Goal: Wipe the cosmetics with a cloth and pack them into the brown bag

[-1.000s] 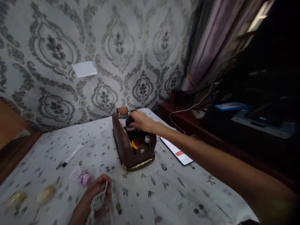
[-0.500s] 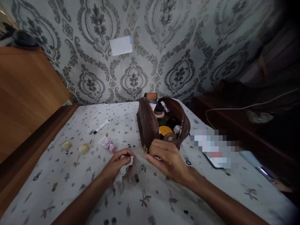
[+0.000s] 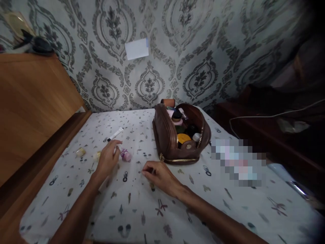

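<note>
Over the left part of the white patterned cloth, my left hand (image 3: pixel 109 157) is open, its index finger and thumb apart beside a pink and white tube (image 3: pixel 126 155). The hand partly covers that tube and a small yellowish container (image 3: pixel 96 155). A pale, crumpled-looking patch shows by the left wrist, too faint to identify. My right hand (image 3: pixel 157 174) hovers in front of the brown bag (image 3: pixel 164 134), fingers curled and thumb against the index finger; whatever is in the pinch is hidden. The bag stands unzipped, holding a yellow round item (image 3: pixel 183 138) and several cosmetics.
A slim white tube (image 3: pixel 117 133) and another yellowish container (image 3: pixel 80 152) lie at the left. A wooden panel (image 3: pixel 38 101) borders the left side. Right of the bag are a blurred-out object (image 3: pixel 237 162) and a pale tube (image 3: pixel 280 172). A white cable (image 3: pixel 266 117) runs behind.
My left hand has moved left and forward to the pink tube, and the tissue is no longer clearly seen in its fingers. My right hand has moved left, away from the bag's front.
</note>
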Tool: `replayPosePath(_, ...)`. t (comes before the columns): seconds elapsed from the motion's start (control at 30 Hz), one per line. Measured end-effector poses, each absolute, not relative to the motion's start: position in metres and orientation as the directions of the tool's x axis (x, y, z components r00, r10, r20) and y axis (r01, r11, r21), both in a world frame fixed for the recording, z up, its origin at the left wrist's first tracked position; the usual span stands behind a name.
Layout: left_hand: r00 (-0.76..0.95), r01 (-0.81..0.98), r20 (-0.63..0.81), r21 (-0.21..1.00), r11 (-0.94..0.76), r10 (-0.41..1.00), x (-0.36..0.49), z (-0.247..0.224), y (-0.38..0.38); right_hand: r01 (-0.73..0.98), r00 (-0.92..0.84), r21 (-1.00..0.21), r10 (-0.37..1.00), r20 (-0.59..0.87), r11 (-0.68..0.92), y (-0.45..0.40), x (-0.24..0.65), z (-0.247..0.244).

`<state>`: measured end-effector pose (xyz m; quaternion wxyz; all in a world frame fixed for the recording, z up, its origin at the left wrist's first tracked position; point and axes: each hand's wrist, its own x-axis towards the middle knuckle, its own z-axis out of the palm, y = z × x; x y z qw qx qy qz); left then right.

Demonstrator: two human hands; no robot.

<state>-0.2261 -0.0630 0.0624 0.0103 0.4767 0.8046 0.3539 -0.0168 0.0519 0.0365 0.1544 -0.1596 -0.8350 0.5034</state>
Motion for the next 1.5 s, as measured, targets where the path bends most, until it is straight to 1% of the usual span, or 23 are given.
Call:
replayPosePath(0.13, -0.571, 0.807, 0.350, 0.407, 0.429, 0.743, -0.245, 0.061, -0.079, 0.097, -0.905, -0.914, 0.417, 0.083, 0.394, 0.045, -0.022, 0.029)
replayPosePath(0.23, -0.606, 0.794, 0.346, 0.328, 0.512, 0.716, -0.265, 0.061, -0.098, 0.079, -0.903, -0.926, 0.420, 0.091, 0.370, 0.044, -0.022, 0.022)
replayPosePath(0.33, -0.600, 0.797, 0.292, 0.296, 0.526, 0.745, -0.282, 0.054, -0.116, 0.077, -0.895, -0.938, 0.438, 0.084, 0.337, 0.045, -0.022, 0.013)
replayPosePath(0.47, -0.585, 0.800, 0.217, 0.311, 0.513, 0.782, -0.292, 0.038, -0.131, 0.062, -0.878, -0.959, 0.472, 0.080, 0.277, 0.047, -0.021, 0.006)
replayPosePath(0.6, -0.577, 0.794, 0.219, 0.377, 0.478, 0.787, -0.291, 0.033, -0.131, 0.045, -0.875, -0.966, 0.477, 0.084, 0.253, 0.045, -0.020, 0.005)
replayPosePath(0.7, -0.528, 0.801, 0.235, 0.458, 0.386, 0.816, -0.279, 0.044, -0.123, 0.024, -0.874, -0.971, 0.477, 0.096, 0.240, 0.043, -0.018, 0.006)
replayPosePath(0.77, -0.477, 0.773, 0.232, 0.570, 0.279, 0.848, -0.260, 0.054, -0.113, -0.016, -0.867, -0.976, 0.483, 0.121, 0.216, 0.041, -0.016, 0.007)
replayPosePath(0.8, -0.446, 0.722, 0.218, 0.660, 0.206, 0.868, -0.248, 0.059, -0.107, -0.041, -0.866, -0.982, 0.483, 0.128, 0.186, 0.040, -0.015, 0.008)
replayPosePath(0.83, -0.412, 0.656, 0.195, 0.741, 0.142, 0.890, -0.234, 0.063, -0.100, -0.070, -0.865, -0.987, 0.484, 0.131, 0.142, 0.039, -0.015, 0.008)
replayPosePath(0.9, -0.343, 0.553, 0.162, 0.831, 0.060, 0.925, -0.205, 0.068, -0.087, -0.133, -0.869, -0.991, 0.478, 0.130, 0.027, 0.038, -0.015, 0.009)
replayPosePath(0.97, -0.289, 0.501, 0.164, 0.865, 0.003, 0.943, -0.181, 0.069, -0.075, -0.205, -0.866, -0.975, 0.481, 0.141, -0.085, 0.038, -0.015, 0.010)
replayPosePath(1.03, -0.281, 0.478, 0.198, 0.877, -0.042, 0.939, -0.164, 0.067, -0.064, -0.264, -0.854, -0.951, 0.498, 0.153, -0.160, 0.039, -0.015, 0.010)
replayPosePath(1.1, -0.316, 0.460, 0.227, 0.886, -0.060, 0.921, -0.155, 0.064, -0.057, -0.288, -0.839, -0.936, 0.524, 0.146, -0.201, 0.041, -0.016, 0.009)
replayPosePath(1.17, -0.349, 0.435, 0.221, 0.899, -0.052, 0.911, -0.152, 0.063, -0.053, -0.279, -0.824, -0.937, 0.554, 0.121, -0.211, 0.043, -0.017, 0.008)
replayPosePath(1.23, -0.359, 0.418, 0.211, 0.907, -0.045, 0.909, -0.150, 0.062, -0.051, -0.250, -0.799, -0.952, 0.593, 0.100, -0.177, 0.044, -0.018, 0.007)
replayPosePath(1.27, -0.358, 0.421, 0.212, 0.906, -0.045, 0.909, -0.149, 0.062, -0.051, -0.234, -0.779, -0.964, 0.617, 0.107, -0.129, 0.044, -0.018, 0.006)
replayPosePath(1.3, -0.354, 0.428, 0.214, 0.902, -0.045, 0.910, -0.148, 0.061, -0.050, -0.216, -0.753, -0.975, 0.645, 0.131, -0.054, 0.045, -0.018, 0.006)
replayPosePath(1.37, -0.341, 0.443, 0.204, 0.896, -0.035, 0.918, -0.144, 0.060, -0.049, -0.172, -0.692, -0.972, 0.683, 0.233, 0.158, 0.045, -0.016, 0.007)
replayPosePath(1.43, -0.307, 0.430, 0.159, 0.903, -0.012, 0.938, -0.140, 0.058, -0.047, -0.118, -0.657, -0.921, 0.666, 0.354, 0.372, 0.046, -0.014, 0.007)
replayPosePath(1.5, -0.270, 0.384, 0.105, 0.923, 0.007, 0.957, -0.136, 0.055, -0.044, -0.073, -0.657, -0.860, 0.625, 0.422, 0.505, 0.047, -0.012, 0.007)
